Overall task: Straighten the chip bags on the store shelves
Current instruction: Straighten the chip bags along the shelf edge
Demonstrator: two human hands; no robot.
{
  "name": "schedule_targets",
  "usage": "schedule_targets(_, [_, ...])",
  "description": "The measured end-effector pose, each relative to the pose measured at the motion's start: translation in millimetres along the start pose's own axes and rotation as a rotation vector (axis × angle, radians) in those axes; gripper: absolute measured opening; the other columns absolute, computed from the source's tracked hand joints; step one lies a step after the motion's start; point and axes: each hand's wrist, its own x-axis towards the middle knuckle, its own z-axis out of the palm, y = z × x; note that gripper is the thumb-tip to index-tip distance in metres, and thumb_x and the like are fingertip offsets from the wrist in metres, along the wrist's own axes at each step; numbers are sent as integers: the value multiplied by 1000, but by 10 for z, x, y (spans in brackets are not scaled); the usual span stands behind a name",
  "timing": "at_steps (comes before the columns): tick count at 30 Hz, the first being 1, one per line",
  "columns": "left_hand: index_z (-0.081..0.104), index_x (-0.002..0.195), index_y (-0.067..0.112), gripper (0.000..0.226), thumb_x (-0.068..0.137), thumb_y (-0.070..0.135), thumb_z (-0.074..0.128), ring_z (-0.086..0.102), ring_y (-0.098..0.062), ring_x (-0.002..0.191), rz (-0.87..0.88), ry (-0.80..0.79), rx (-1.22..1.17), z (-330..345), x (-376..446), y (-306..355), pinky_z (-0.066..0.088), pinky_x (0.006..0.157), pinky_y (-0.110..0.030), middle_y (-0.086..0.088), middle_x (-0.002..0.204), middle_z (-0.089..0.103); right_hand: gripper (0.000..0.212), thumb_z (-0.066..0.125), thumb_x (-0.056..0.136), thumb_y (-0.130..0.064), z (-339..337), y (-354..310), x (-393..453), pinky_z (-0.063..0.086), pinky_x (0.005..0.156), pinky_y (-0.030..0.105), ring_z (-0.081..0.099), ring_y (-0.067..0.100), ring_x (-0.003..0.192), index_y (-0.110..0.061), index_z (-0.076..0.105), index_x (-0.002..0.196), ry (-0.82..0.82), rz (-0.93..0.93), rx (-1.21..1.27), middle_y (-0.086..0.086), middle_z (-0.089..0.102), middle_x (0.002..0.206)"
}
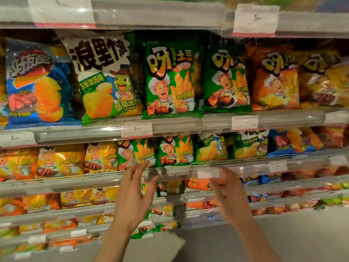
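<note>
Rows of chip bags fill the shelves in front of me. On the upper shelf a white and green bag leans to the left beside an upright green bag and a second green bag. One shelf down stand small green bags, orange ones to their left. My left hand is raised with fingers spread, fingertips just under a small green bag. Empty too, my right hand hovers with fingers apart before the shelf rail.
A blue bag stands at the upper left, orange bags at the upper right. Price tags hang on the rails. Lower shelves hold more small bags. Grey floor shows at the bottom right.
</note>
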Motion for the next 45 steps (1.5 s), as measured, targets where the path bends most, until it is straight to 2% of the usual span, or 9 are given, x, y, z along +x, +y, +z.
schedule_targets(5, [51, 139, 24, 55, 96, 57, 42, 50, -20, 125, 14, 19, 92, 632, 42, 712, 45, 101, -35, 0, 135, 51, 77, 26, 95, -70, -628, 733, 365, 39, 113, 45, 43, 28, 139, -18, 41, 150, -34, -74, -66, 7, 45, 152])
schedule_targets(10, [52, 139, 20, 51, 97, 49, 48, 58, -25, 111, 54, -5, 169, 999, 123, 1376, 46, 96, -37, -2, 133, 53, 71, 36, 93, -61, -1255, 1254, 663, 45, 106, 44, 49, 32, 131, -12, 51, 142, -21, -129, -113, 12, 53, 142])
schedule_targets(14, [55, 136, 19, 51, 97, 49, 43, 51, -22, 119, 128, 37, 196, 1101, 232, 1741, 47, 97, -37, -3, 132, 54, 54, 45, 97, -48, -1620, 1458, 838, 38, 109, 42, 46, 31, 133, -17, 53, 140, 16, -154, -105, 11, 53, 141])
schedule_targets(17, [59, 131, 18, 46, 97, 47, 46, 53, -22, 115, 239, 69, 231, 1105, 438, 1956, 45, 95, -33, -4, 126, 57, 54, 50, 95, -46, -1824, 1536, 994, 40, 107, 42, 46, 31, 131, -11, 58, 136, 83, -163, -97, 13, 55, 136])
schedule_targets(20, [59, 130, 19, 41, 96, 42, 53, 55, -22, 112, 336, 80, 273, 1095, 715, 2070, 49, 93, -36, -4, 121, 58, 47, 55, 93, -44, -1971, 1506, 1146, 46, 100, 40, 53, 27, 118, -11, 64, 126, 182, -242, -122, 9, 61, 122])
schedule_targets(24, [63, 123, 15, 35, 91, 29, 67, 57, -24, 101, 451, 140, 344, 1120, 1042, 2153, 53, 82, -38, -6, 109, 60, 32, 73, 88, -26, -2060, 1236, 1400, 53, 83, 40, 62, 28, 96, -10, 68, 116, 298, -458, -187, 8, 63, 105])
schedule_targets(31, [60, 121, 21, 34, 90, 35, 67, 55, -21, 91, 479, 122, 366, 1215, 1369, 2008, 49, 76, -38, 2, 100, 58, 30, 72, 90, -29, -1703, 736, 1719, 52, 86, 39, 57, 23, 100, -15, 67, 116, 227, -716, -212, 3, 59, 106])
schedule_targets(35, [61, 118, 22, 33, 89, 35, 69, 53, -19, 86, 474, 163, 321, 1251, 1387, 2000, 47, 73, -35, 5, 93, 55, 32, 74, 88, -30, -1608, 656, 1777, 47, 85, 33, 52, 19, 97, -16, 66, 116, 230, -698, -196, 1, 55, 104])
schedule_targets(45, [60, 119, 26, 34, 88, 35, 70, 51, -17, 87, 459, 179, 283, 1311, 1413, 1963, 46, 71, -36, 6, 93, 52, 34, 73, 88, -32, -1578, 636, 1785, 52, 88, 41, 54, 17, 100, -21, 63, 119, 135, -599, -61, -4, 51, 106])
